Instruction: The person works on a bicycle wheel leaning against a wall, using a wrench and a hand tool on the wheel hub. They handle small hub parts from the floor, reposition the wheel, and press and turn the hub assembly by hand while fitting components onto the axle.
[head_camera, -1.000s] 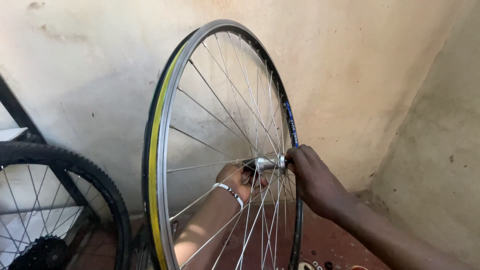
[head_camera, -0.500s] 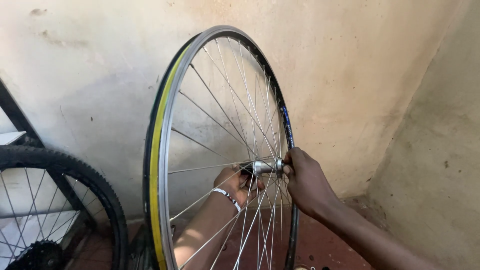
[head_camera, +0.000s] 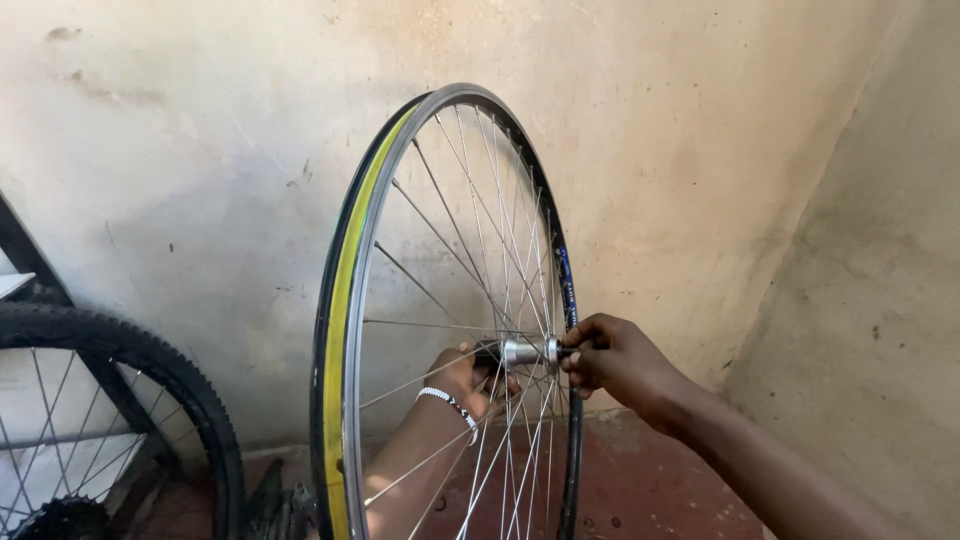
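A bare bicycle wheel stands upright in front of me, its silver rim (head_camera: 352, 330) lined with yellow rim tape and laced with thin spokes. At its centre sits the silver hub (head_camera: 523, 351). My left hand (head_camera: 462, 377) reaches in behind the spokes and grips the hub's left end; a white bead bracelet circles that wrist. My right hand (head_camera: 617, 361) pinches the axle end on the hub's right side.
A second bicycle wheel with a knobby black tyre (head_camera: 150, 365) stands at the lower left, with a dark frame tube above it. A stained plaster wall (head_camera: 200, 150) lies behind, another wall (head_camera: 870, 300) closes the right corner, and the floor (head_camera: 650, 490) is reddish.
The wheel and both hands sit slightly lower in view than before; the grip of both hands at the hub is unchanged.
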